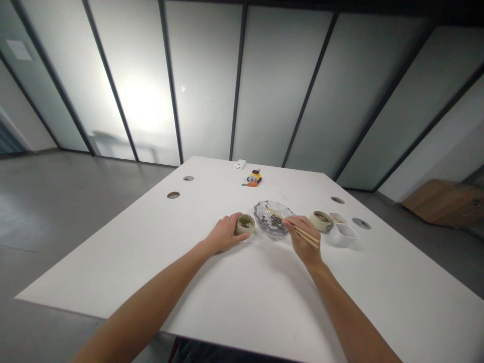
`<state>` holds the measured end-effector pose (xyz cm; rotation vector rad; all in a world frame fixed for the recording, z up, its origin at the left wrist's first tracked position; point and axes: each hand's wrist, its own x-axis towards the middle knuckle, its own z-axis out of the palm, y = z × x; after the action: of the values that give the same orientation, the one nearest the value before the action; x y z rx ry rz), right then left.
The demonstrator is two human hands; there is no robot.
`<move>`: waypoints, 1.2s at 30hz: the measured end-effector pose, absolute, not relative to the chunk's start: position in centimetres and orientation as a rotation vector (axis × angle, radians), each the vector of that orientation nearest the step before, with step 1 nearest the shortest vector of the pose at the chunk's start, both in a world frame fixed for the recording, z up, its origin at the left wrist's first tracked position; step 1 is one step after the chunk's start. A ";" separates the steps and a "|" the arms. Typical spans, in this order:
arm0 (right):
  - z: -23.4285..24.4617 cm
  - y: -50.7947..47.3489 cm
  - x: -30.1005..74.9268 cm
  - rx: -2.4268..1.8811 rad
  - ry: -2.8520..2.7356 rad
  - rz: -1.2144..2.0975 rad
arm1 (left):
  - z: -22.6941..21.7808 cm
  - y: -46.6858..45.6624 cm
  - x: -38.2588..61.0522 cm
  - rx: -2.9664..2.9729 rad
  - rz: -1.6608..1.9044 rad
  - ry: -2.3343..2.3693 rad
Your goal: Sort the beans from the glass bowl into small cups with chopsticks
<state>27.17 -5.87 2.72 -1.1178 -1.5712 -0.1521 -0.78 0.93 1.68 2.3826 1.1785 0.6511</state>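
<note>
My left hand [226, 233] curls round the side of a small pale green cup [245, 230], which stands upright on the table with a few small dark bits inside. In my right hand [304, 240] is a pair of wooden chopsticks [308, 238]. Their tips reach down into a clear glass bowl [260, 207] with a scalloped rim. Small dark pieces [277, 221] lie heaped in the bowl, too small to name. I cannot tell whether the tips grip one of them. The bowl sits between my hands, just right of the cup.
Right of my right hand stand a pale green cup [316, 222] with contents and white containers [343, 237]. Farther back are a yellow toy car [255, 176], an orange carrot-shaped piece [251, 185] and a white box [240, 164]. The white table [151, 252] has round holes near its sides.
</note>
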 end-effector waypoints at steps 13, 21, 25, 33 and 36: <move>3.6 -7.1 27.4 -1.156 -1.526 -0.317 | 1.2 1.3 -0.7 2.376 0.685 1.181; 0.8 -4.9 30.2 -1.202 -1.591 -0.185 | 1.6 1.0 -0.7 2.372 0.671 1.184; 0.2 -4.4 30.6 -1.220 -1.587 -0.160 | 1.5 1.1 -0.8 2.367 0.681 1.184; 0.1 -4.3 30.8 -1.194 -1.639 -0.159 | 1.5 1.0 -0.7 2.366 0.674 1.176; 0.3 -4.5 30.6 -1.185 -1.673 -0.145 | 1.6 1.0 -0.7 2.368 0.670 1.177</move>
<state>30.62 -4.52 0.35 -1.1847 -1.6726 -0.1453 -0.73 1.00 1.64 2.3681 1.1768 0.6695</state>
